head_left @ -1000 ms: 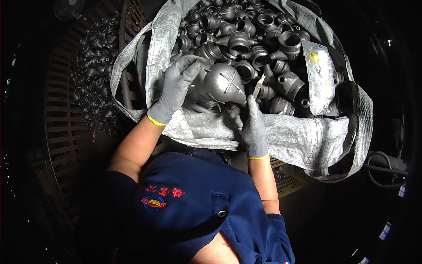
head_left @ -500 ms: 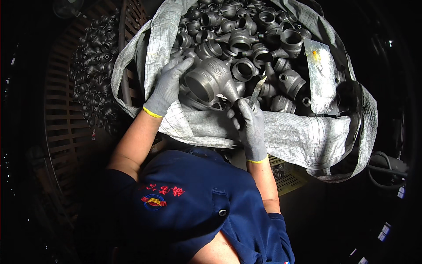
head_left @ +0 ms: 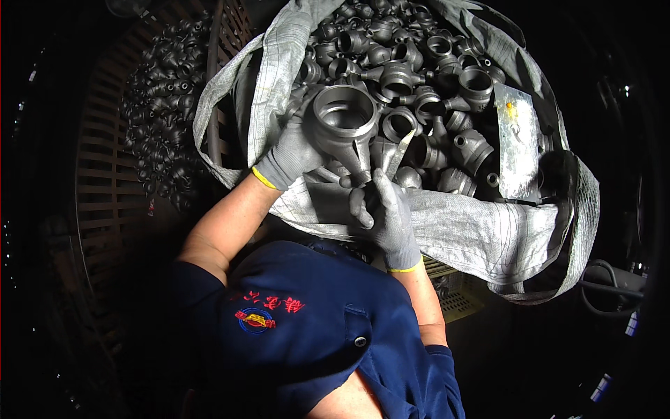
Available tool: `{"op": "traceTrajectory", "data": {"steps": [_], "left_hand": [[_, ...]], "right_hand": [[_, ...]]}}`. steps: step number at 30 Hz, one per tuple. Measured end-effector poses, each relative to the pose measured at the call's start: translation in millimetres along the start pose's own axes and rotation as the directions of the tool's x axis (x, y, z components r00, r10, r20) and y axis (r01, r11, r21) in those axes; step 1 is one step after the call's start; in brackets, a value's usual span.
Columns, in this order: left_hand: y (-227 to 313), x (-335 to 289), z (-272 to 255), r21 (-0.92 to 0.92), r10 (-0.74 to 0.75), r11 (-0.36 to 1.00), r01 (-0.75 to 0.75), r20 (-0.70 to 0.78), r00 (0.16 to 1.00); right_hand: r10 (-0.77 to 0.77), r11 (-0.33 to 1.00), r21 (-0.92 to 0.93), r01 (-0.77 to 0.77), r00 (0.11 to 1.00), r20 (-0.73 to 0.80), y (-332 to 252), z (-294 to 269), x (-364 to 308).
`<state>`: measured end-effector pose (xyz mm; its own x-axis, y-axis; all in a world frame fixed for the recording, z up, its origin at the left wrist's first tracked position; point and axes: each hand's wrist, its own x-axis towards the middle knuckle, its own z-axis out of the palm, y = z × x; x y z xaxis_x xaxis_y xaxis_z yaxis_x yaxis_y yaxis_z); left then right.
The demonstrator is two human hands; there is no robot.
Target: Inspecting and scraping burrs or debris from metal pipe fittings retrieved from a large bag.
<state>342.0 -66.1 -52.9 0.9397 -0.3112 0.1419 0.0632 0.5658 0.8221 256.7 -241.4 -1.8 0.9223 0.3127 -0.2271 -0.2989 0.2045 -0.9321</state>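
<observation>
My left hand (head_left: 287, 153), in a grey glove with a yellow cuff, grips a large grey cast metal valve body (head_left: 347, 140) by its left side. The body's wide round mouth faces up at me, and a narrow tapered neck points down toward my right hand (head_left: 392, 216). That hand, gloved alike, is closed round a flat, pointed metal file (head_left: 399, 157), whose tip stands up beside the casting. The file's lower end is hidden in my palm. Just beyond both hands, many similar castings (head_left: 419, 150) lie heaped in a white woven bulk bag (head_left: 481, 230).
A pale, scuffed flat plate (head_left: 516, 143) leans at the bag's right side. To the left, a brown slatted metal crate (head_left: 105, 171) holds a pile of smaller dark fittings (head_left: 164, 105). Bag straps (head_left: 586, 209) loop out at the right, near a dark hose (head_left: 593, 283).
The valve body has turned in my left hand, so its mouth now faces up instead of down-left. The file has tilted and my right hand has shifted slightly lower.
</observation>
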Motion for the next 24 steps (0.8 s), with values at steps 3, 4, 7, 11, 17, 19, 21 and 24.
{"op": "traceTrajectory", "data": {"steps": [3,4,7,11,17,19,21,24], "left_hand": [[0,4,-9,-0.683,-0.214,0.705,0.190,0.051,0.976],[3,-1,-6,-0.667,-0.221,0.725,0.172,0.011,0.975],[17,-6,-13,-0.575,-0.208,0.813,0.093,-0.137,0.969],[77,-26,-31,-0.275,0.022,0.950,-0.151,-0.424,0.905],[180,-89,-145,0.107,0.405,0.863,-0.493,-0.729,0.551],[172,-131,-219,0.197,0.379,0.875,-0.443,-0.848,0.371],[135,-176,-263,-0.034,0.146,0.914,-0.404,-0.902,0.406],[50,-243,-317,-0.257,-0.197,0.927,-0.274,-0.954,0.228]], "right_hand": [[-0.008,1.000,-0.030,0.009,1.000,0.009,2,5,4],[-0.060,0.998,-0.034,0.060,0.998,0.004,1,8,5],[-0.053,0.985,-0.164,0.059,0.998,0.039,8,-4,9],[-0.052,0.992,-0.124,0.034,0.987,-0.152,22,-22,7],[-0.202,0.887,-0.446,0.120,0.969,-0.142,28,-31,6],[0.005,0.998,-0.062,-0.022,0.965,-0.261,23,-24,9],[0.022,0.998,-0.042,-0.035,0.961,-0.276,28,-25,13],[0.046,0.997,-0.047,-0.063,0.952,-0.304,31,-23,17]]}}
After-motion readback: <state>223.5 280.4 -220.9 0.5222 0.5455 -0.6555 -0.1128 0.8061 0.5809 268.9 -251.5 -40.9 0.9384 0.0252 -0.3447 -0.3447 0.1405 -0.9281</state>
